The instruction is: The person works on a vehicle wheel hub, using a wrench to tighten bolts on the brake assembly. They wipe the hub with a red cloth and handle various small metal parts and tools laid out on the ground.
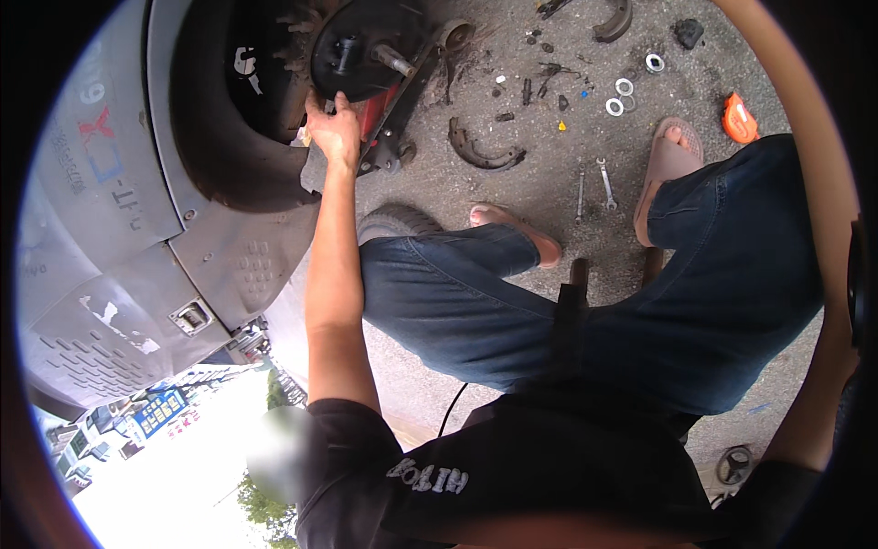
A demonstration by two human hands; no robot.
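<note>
Two wrenches (606,186) | one left hand (335,135), fingers (341,102) at one black disc (368,77), grip unclear

Left arm (334,274) stretched nearly straight toward the far left, left wrist (343,166) almost straight, left hand (335,135) with two digits apart, other fingers unclear, right arm (830,229) curving along the right side, its hand out of view

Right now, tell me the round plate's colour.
The round plate is black; head view shows it best.

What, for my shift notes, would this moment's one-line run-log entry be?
left hand: at lower edge of black disc | right hand: out of view | ground: two wrenches, curved brake shoes
</note>
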